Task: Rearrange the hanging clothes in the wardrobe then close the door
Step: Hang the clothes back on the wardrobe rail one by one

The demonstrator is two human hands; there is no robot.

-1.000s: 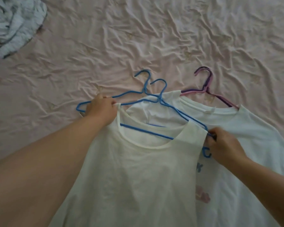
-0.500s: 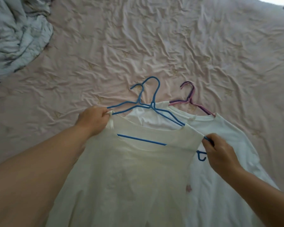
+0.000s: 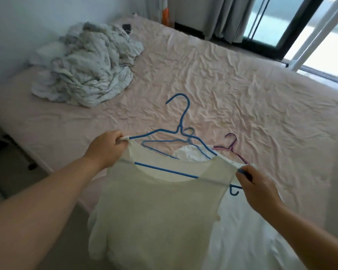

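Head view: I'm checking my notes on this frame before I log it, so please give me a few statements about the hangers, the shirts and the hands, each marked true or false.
1. Both hands grip the cream top by its shoulders. True: the left hand holds one shoulder, the right hand the other.
2. The cream top sits on a purple hanger. False: a blue hanger runs through its neck; the purple hanger lies on the bed with a white shirt.
3. A second blue hanger lies on the bed sheet. True.
4. The crumpled grey-white bedding lies to the right of the hangers. False: it lies at the far left.
5. An open wardrobe shows. False: none is in view.
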